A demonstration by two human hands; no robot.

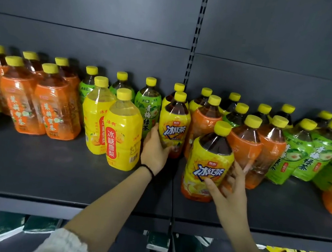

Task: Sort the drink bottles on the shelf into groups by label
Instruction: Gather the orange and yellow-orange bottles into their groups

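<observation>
Your right hand [231, 192]: fingers curled round near yellow-label dark-tea plastic bottle [208, 161], front of grey metal shelf [52, 171]. Your left hand [154, 148], fingers wrapped, holds matching yellow-label bottle [174, 124] behind. Step: pairing iced teas. Next: set near bottle beside match, avoid orange-label bottles [243, 149].

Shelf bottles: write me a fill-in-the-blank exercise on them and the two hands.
1. The right hand grips the front iced-tea bottle, whose cap is ____.
2. The left hand holds the rear iced-tea bottle; the band on its wrist is ____.
3. The front-row bottles just left of the pear-drink bottles have ____ labels.
Missing words: yellow; black; orange.
</observation>
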